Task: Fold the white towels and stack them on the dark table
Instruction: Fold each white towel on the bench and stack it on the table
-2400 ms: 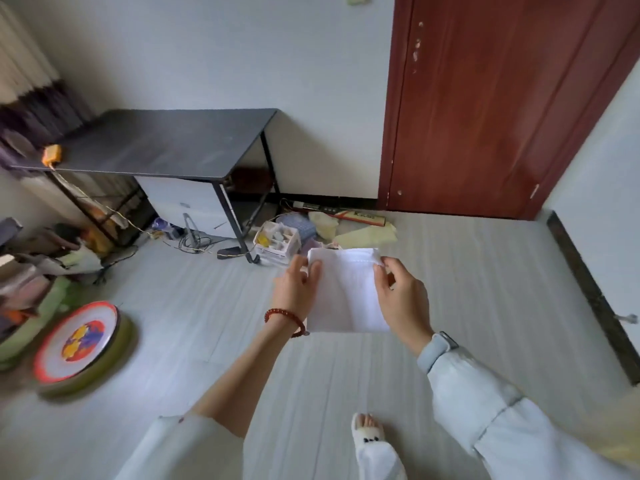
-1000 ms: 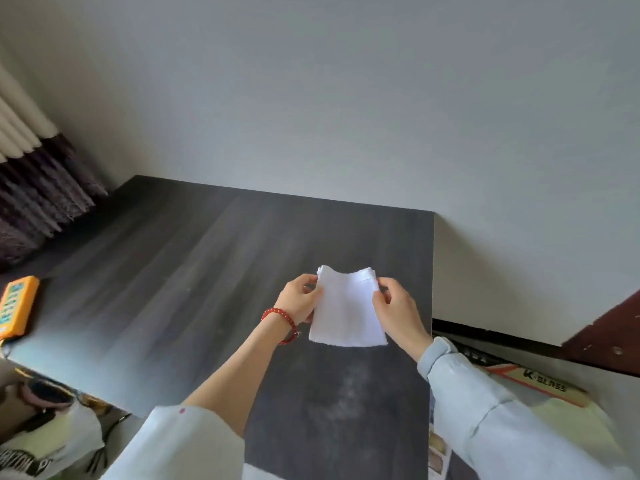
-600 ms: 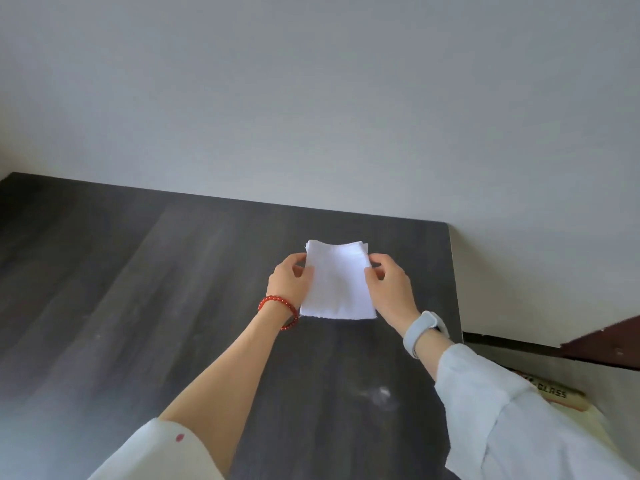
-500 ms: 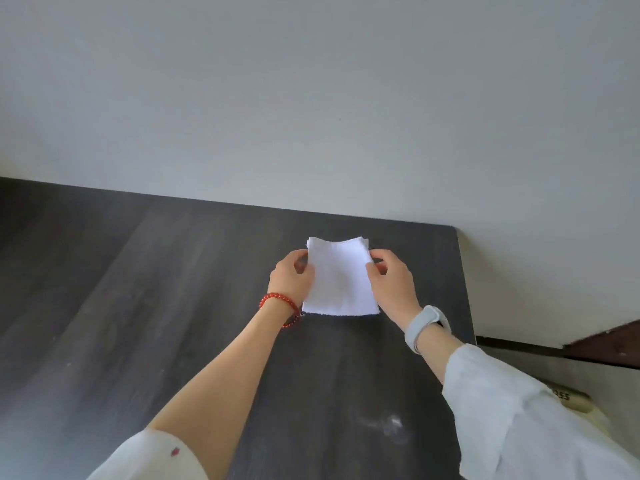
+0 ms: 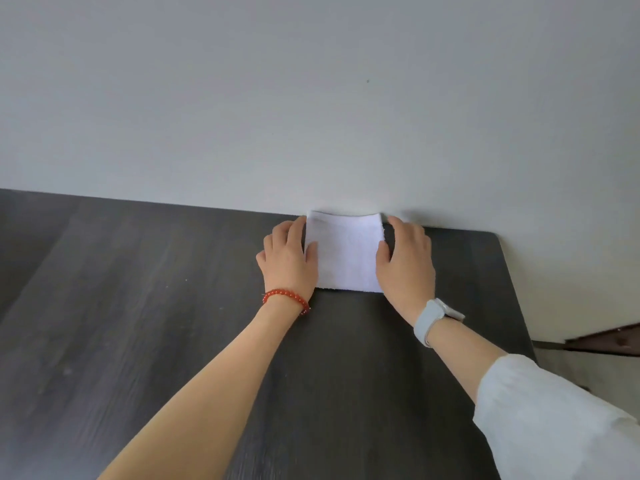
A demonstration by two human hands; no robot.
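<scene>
On dark table [image 5: 173, 341], folded white towel [image 5: 346, 254], side edges hidden under left hand [image 5: 289, 261], right hand [image 5: 407, 263]

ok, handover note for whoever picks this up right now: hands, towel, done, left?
Left hand: flat against the left edge of the folded white towel, open, thumb resting on it.
Right hand: same on the right edge, open, not gripping.
Towel: folded to a small square, lying flat on the dark table at its far edge by the wall, near the right corner.
Done: one towel folded and placed; it starts the stack.
Left: lift both hands away, fetch and fold further towels, stack them on this one. No other towel is in view.
</scene>
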